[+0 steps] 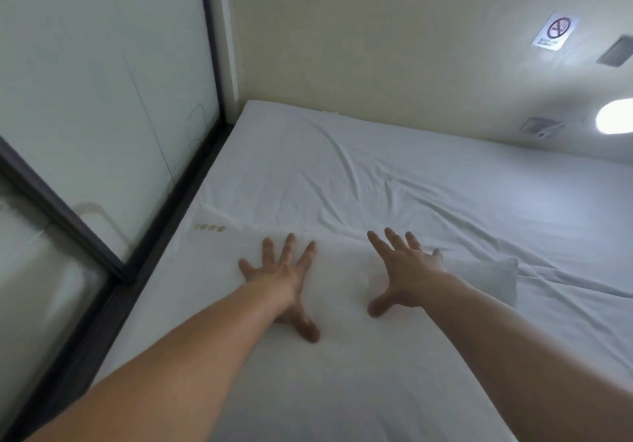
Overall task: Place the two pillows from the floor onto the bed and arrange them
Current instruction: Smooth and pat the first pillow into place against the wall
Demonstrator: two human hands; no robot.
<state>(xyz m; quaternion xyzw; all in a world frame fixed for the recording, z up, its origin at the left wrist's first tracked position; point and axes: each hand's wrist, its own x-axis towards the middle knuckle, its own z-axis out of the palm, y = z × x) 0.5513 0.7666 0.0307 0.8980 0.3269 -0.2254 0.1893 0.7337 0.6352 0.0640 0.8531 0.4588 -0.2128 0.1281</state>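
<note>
A white pillow [342,380] lies on the bed [428,174] close to me, its far edge running across the middle of the view. Small gold lettering [209,227] marks it near the left end. My left hand [284,280] and my right hand [400,270] both rest flat on top of the pillow, fingers spread, holding nothing. A white pillow corner [496,280] sticks out just right of my right hand; I cannot tell whether it belongs to the same pillow or to a second one.
The bed's white sheet is wrinkled. A frosted glass partition in a dark frame [212,75] borders the bed on the left. The cream wall behind carries a no-smoking sign [555,32] and a lit round lamp [616,116] at far right.
</note>
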